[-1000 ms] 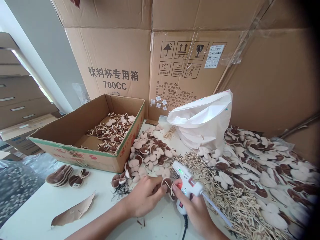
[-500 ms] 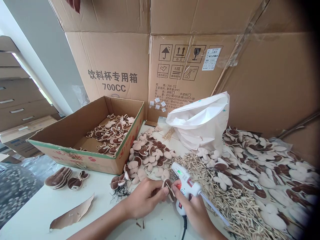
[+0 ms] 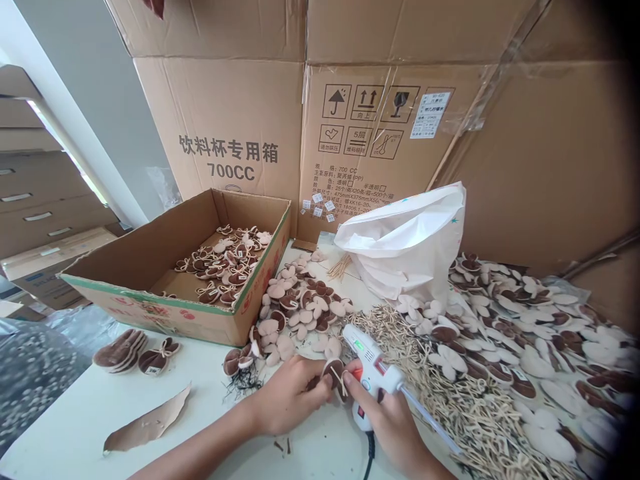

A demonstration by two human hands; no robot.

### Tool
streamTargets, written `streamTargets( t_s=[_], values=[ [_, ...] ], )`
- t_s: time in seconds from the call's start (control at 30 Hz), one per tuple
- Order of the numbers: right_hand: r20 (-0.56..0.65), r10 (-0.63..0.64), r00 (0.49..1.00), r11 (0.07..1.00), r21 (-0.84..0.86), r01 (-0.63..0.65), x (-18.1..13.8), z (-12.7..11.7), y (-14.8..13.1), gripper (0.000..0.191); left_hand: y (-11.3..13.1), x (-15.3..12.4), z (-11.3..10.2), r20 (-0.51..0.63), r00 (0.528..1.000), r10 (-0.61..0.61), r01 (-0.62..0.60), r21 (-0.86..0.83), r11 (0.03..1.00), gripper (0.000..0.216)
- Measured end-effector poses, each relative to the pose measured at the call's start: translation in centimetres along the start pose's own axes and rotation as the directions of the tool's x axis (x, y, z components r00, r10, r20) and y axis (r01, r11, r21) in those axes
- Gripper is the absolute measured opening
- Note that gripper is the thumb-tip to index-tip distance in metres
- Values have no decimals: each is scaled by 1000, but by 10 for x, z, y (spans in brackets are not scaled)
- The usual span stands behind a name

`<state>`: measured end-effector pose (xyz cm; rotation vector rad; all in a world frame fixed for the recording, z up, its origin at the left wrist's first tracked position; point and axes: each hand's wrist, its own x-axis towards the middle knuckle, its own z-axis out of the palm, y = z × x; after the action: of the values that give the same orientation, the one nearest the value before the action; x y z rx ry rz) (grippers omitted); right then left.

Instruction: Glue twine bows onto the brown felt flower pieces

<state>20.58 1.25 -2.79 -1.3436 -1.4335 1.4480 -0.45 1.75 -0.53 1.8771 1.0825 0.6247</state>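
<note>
My left hand [image 3: 290, 395] is closed, pinching a small brown plush piece [image 3: 332, 371] with a pale edge between thumb and fingers. A thin beige cord [image 3: 343, 384] lies across the brown face. My right hand [image 3: 395, 423] is wrapped round a white hot glue gun [image 3: 369, 353] with a green light, its nozzle end pointing up and left. The right thumb and forefinger also reach to the cord and the edge of the piece. A glue stick [image 3: 430, 417] protrudes from the back of the gun, and a black cable [image 3: 370, 450] runs from its handle.
An open cardboard box [image 3: 175, 313] holds several finished-looking brown pieces with cord bows. Brown and cream plush pieces [image 3: 305, 300] lie behind my hands, more [image 3: 540, 347] at right, beside loose beige cords [image 3: 480, 413]. A white bag [image 3: 405, 253] stands behind. A torn cardboard strip [image 3: 150, 420] lies at left.
The whole view has shifted slightly. The brown plush piece is turned a little, showing more of its face. Both hands keep their holds.
</note>
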Motion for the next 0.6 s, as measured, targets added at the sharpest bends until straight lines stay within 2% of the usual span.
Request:
streamTargets(
  t_s=[0.2,0.33,0.4,0.5,0.6],
  values=[
    [-16,5,1000,1000,-22,-5,0,-2,3,42,4,-1,-3,26,999,20,-18,-76,997,14],
    [-64,-22,998,1000,-1,22,2,-2,2,40,5,-2,-3,15,1000,-17,18,-140,990,11],
    [-85,-24,996,999,31,27,4,-2,1,40,3,-1,-3,7,998,-56,56,-188,981,19],
    [-114,-19,993,998,63,26,6,-2,0,41,-1,-1,-2,-38,993,-112,100,-250,963,42],
    [-124,0,992,997,72,9,7,-2,1,40,-5,0,0,-48,989,-138,121,-251,960,60]
  ],
)
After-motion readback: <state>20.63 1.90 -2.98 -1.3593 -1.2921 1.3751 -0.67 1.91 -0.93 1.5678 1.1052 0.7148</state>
